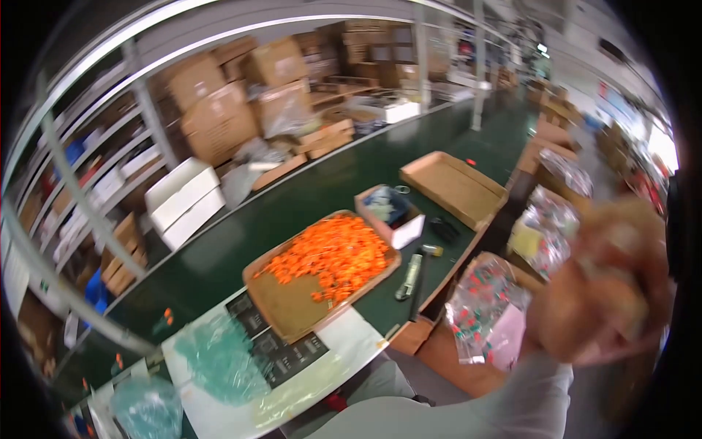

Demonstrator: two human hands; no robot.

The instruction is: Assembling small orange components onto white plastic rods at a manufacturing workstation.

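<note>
My right hand (607, 293) is raised close at the right side, blurred, its grey sleeve coming from the lower edge. Its fingers look curled in; whatever may be in them cannot be made out. Behind and beside it, an open carton holds clear plastic bags (482, 307) with small red and green pieces and a pink sheet. My left hand is out of view. On the bench ahead lies a shallow cardboard tray (292, 307) partly filled with small orange pieces (340, 252). Green plastic bags (223, 358) are spread on the white surface left of the tray.
A green conveyor belt (219, 234) runs diagonally past the bench. On it are an empty cardboard tray (453, 186), a small box (384, 208) with dark contents and a cutter-like tool (409, 278). More cartons of bags (541, 234) line the right; stacked boxes (219, 121) stand behind.
</note>
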